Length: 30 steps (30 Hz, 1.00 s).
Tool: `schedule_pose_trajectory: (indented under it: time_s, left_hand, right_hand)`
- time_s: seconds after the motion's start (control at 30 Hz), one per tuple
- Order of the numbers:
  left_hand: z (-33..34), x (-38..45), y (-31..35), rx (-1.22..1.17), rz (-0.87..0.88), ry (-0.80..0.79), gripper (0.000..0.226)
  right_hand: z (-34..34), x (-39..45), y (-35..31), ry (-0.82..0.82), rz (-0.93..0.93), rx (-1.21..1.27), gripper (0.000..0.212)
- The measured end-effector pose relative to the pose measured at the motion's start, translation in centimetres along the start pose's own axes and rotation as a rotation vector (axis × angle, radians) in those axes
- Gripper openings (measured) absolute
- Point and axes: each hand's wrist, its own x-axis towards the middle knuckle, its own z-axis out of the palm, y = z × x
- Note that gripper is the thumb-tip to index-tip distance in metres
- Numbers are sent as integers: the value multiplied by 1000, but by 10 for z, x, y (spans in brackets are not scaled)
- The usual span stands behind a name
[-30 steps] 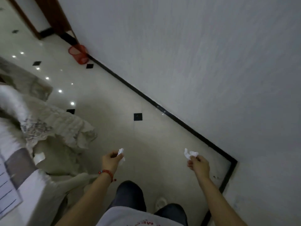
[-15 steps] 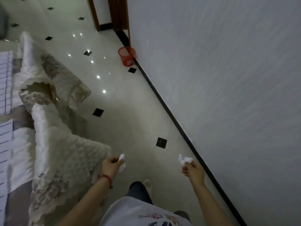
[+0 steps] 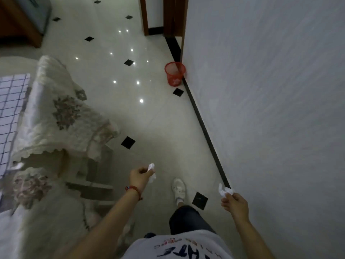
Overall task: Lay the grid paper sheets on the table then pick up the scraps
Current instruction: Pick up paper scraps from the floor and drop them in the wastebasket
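Observation:
My left hand [image 3: 140, 177], with a red cord at the wrist, grips a crumpled white paper scrap [image 3: 151, 171] in front of me over the floor. My right hand [image 3: 235, 203] pinches another crumpled white scrap [image 3: 225, 191] close to the wall's black skirting. A grid paper sheet [image 3: 11, 113] lies on the table at the far left, partly cut off by the frame edge.
A red mesh wastebasket [image 3: 175, 73] stands on the floor against the wall ahead. The table's cream embroidered cloth [image 3: 61, 116] hangs down on my left. The white wall [image 3: 270, 109] runs along my right. Glossy tiled floor [image 3: 149, 131] lies between them. My white shoe [image 3: 179, 189] is stepping forward.
The view has turned along the wall and moved forward; the red wastebasket now sits nearer and more central. Both hands still hold their scraps, the right one lower and farther right.

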Motion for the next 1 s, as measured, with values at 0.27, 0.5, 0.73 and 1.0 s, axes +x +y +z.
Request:
schedule_pose_trajectory:
  time_s: [0.27, 0.5, 0.73, 1.0]
  left_hand:
    - [-47, 135, 87, -84, -109, 255, 28]
    - [-71, 234, 135, -179, -229, 322, 31]
    - [-98, 384, 216, -156, -224, 264, 36]
    - [-146, 577, 348, -11, -86, 196, 29]
  right_hand:
    - [113, 128, -201, -196, -114, -140, 14]
    - [251, 201, -351, -329, -222, -225, 13]
    - [370, 257, -429, -270, -174, -189, 9]
    - [464, 308, -522, -230, -53, -98, 8]
